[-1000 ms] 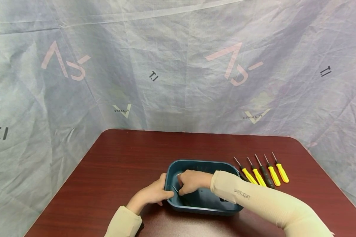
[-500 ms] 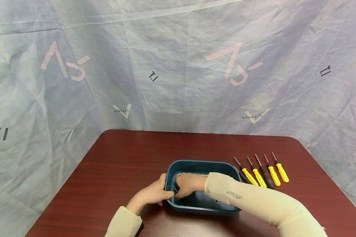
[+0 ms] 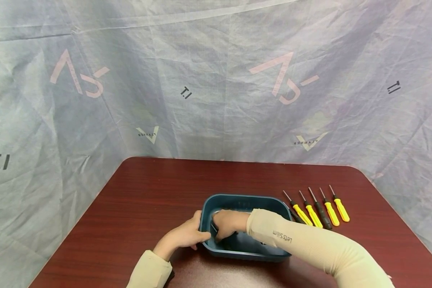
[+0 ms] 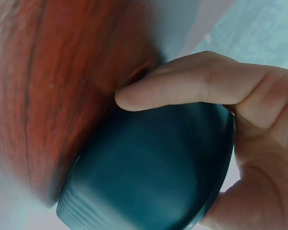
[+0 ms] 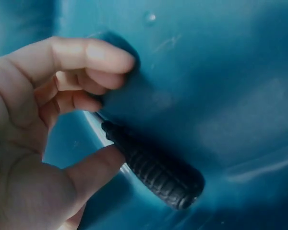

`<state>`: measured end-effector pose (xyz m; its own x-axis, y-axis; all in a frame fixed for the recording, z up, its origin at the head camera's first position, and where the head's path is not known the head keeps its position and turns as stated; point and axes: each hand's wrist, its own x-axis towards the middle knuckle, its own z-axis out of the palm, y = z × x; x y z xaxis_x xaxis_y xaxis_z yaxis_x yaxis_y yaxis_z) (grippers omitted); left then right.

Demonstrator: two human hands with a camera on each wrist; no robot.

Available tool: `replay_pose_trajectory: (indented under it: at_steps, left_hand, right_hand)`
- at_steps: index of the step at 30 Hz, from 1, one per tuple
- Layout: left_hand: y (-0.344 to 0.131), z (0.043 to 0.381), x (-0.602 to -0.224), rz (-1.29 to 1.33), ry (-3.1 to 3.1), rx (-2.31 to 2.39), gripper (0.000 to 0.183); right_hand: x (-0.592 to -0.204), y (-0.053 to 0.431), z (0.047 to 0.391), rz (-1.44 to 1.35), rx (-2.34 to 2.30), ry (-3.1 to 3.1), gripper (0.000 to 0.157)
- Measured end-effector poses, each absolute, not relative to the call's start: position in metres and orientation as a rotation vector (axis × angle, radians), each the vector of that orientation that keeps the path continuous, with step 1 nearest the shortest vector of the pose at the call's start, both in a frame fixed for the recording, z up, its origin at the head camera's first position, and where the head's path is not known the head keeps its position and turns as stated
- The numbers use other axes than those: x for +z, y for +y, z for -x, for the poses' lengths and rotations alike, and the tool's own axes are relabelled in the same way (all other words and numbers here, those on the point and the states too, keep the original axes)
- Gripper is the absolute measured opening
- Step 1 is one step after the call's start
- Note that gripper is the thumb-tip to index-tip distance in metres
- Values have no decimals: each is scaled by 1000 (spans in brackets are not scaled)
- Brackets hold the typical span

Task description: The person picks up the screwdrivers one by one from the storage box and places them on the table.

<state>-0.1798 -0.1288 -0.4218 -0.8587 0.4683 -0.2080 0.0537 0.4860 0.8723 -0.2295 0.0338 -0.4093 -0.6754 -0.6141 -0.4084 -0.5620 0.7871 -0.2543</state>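
A dark teal plastic bin point(image 3: 245, 256) stands on the table. My left hand point(image 3: 187, 235) grips its left end, thumb over the rim and fingers along the outer wall, as the left wrist view also shows. Inside the bin, my right hand point(image 3: 227, 224) reaches down at the left end. There, a screwdriver with a ribbed black handle point(image 5: 161, 175) lies on the bin floor. The right thumb touches the handle's neck, while the bent fingers point(image 5: 93, 55) stand apart from the thumb on the other side. Those fingers hide most of the thin metal shaft.
Right of the bin, several screwdrivers lie side by side with tips pointing away, among them a yellow one point(image 3: 331, 214) and a black one point(image 3: 322, 216). The right forearm crosses the bin's right wall. A printed grey sheet point(image 3: 216, 80) hangs behind the reddish-brown table point(image 3: 158, 188).
My right hand has moved slightly left within the bin, nearer its left end. The left hand stays on the bin's end, and the row of screwdrivers has not moved.
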Motion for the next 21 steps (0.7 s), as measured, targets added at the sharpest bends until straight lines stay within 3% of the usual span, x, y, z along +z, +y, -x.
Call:
replay_pose_trajectory:
  at_steps: [16,21]
  left_hand:
    - [-127,180,-422,-433,2320,1333,73]
    - [-128,181,-425,-428,2323,1337,71]
  right_hand:
    - [-403,35,226,830,-95,2447,38]
    - [-402,36,225,863,-48,2461,35]
